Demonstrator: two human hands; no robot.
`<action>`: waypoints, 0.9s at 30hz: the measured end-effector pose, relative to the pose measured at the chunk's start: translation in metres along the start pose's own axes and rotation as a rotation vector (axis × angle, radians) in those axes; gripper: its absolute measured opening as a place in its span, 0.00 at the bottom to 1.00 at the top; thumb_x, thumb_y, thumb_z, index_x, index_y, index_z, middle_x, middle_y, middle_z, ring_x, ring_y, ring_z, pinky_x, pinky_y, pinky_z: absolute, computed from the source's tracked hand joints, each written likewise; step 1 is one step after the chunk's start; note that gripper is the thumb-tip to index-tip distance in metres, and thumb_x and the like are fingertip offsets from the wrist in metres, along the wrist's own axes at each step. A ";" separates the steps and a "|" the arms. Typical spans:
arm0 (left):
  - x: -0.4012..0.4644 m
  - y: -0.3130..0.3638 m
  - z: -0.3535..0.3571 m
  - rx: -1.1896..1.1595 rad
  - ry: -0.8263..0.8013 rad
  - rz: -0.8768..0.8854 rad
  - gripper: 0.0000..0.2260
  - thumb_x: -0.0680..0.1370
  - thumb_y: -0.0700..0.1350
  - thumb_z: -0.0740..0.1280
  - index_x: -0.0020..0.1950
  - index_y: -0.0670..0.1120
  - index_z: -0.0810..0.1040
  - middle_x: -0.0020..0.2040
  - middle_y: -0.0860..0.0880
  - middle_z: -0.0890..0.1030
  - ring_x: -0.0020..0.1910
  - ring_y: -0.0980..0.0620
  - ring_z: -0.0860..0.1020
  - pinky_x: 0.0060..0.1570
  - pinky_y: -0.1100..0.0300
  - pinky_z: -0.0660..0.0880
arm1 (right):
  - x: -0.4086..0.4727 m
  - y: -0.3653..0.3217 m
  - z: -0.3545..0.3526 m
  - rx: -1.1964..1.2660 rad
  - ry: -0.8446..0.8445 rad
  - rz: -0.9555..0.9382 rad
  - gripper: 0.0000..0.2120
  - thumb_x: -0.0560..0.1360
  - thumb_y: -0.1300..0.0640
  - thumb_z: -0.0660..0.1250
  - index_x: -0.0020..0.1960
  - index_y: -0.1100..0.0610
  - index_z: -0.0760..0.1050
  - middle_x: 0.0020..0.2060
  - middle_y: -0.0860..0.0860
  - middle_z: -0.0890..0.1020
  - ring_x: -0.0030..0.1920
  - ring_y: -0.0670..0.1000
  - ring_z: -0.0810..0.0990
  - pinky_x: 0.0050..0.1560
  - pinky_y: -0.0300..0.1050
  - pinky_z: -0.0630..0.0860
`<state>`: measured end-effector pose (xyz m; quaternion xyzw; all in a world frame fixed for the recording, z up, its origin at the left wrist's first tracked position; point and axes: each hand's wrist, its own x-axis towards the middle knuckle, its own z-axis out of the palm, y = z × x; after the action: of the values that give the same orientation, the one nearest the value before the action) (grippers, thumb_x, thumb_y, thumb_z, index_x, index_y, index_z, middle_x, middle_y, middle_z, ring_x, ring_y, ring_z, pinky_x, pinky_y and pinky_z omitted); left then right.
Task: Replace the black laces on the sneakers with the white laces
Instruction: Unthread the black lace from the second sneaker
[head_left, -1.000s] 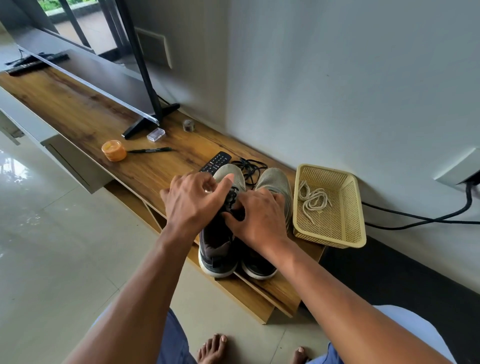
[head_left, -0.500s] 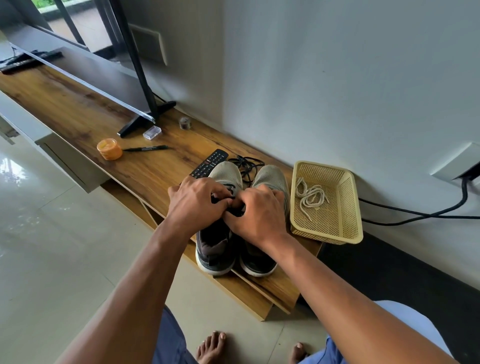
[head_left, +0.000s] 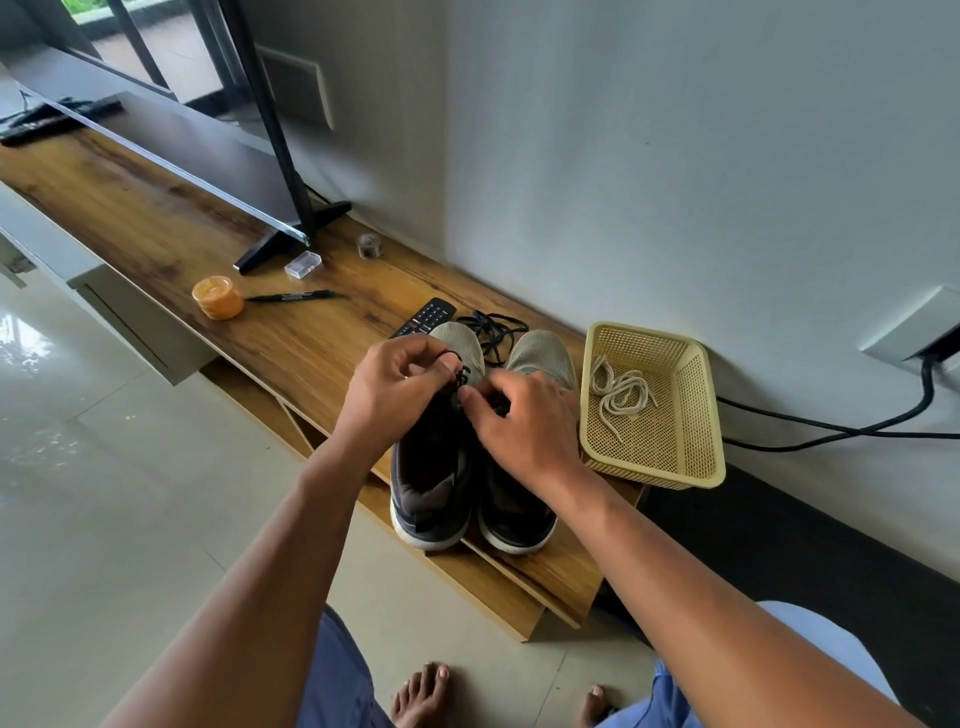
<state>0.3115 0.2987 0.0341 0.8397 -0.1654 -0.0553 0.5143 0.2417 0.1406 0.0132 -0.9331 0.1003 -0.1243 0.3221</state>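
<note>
Two grey sneakers with dark heels stand side by side on the wooden shelf, the left sneaker (head_left: 434, 467) and the right sneaker (head_left: 540, 353), toes toward the wall. My left hand (head_left: 395, 395) pinches the black lace (head_left: 460, 371) over the left sneaker's eyelets. My right hand (head_left: 524, 421) pinches the same lace from the right side, fingers curled. A loose black lace (head_left: 496, 330) lies behind the toes. White laces (head_left: 621, 395) lie coiled in the yellow basket (head_left: 675, 467).
A remote (head_left: 423, 317) lies left of the sneakers. Farther left are a black pen (head_left: 291, 296), an orange jar (head_left: 217, 297), a small clear box (head_left: 303, 264) and the TV stand foot (head_left: 291, 234). Black cables (head_left: 831, 428) run along the wall at right.
My hands have drawn slightly apart over the left sneaker, and the left hand has lifted a loop of black lace. The camera has shifted a little.
</note>
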 end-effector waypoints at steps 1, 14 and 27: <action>0.000 -0.001 0.001 0.029 -0.020 0.026 0.05 0.81 0.51 0.70 0.46 0.54 0.84 0.42 0.55 0.84 0.43 0.56 0.82 0.46 0.54 0.80 | 0.001 0.000 0.001 0.026 0.015 0.014 0.12 0.78 0.38 0.65 0.47 0.45 0.81 0.39 0.41 0.82 0.53 0.50 0.80 0.60 0.57 0.70; 0.000 -0.009 0.001 0.061 -0.276 0.010 0.16 0.76 0.44 0.75 0.63 0.57 0.83 0.54 0.59 0.85 0.57 0.66 0.80 0.56 0.64 0.75 | 0.013 0.003 0.007 0.025 0.010 0.061 0.05 0.77 0.45 0.72 0.49 0.45 0.81 0.45 0.43 0.84 0.56 0.52 0.79 0.61 0.57 0.70; 0.002 -0.008 -0.001 0.023 -0.346 -0.042 0.10 0.76 0.52 0.71 0.57 0.56 0.86 0.49 0.55 0.87 0.50 0.53 0.85 0.51 0.54 0.81 | 0.024 -0.008 -0.015 0.519 0.326 -0.032 0.07 0.81 0.54 0.68 0.44 0.48 0.77 0.33 0.45 0.82 0.37 0.47 0.83 0.45 0.56 0.80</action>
<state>0.3152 0.3022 0.0279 0.8267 -0.2346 -0.2079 0.4672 0.2609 0.1313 0.0339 -0.7889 0.1010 -0.2988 0.5274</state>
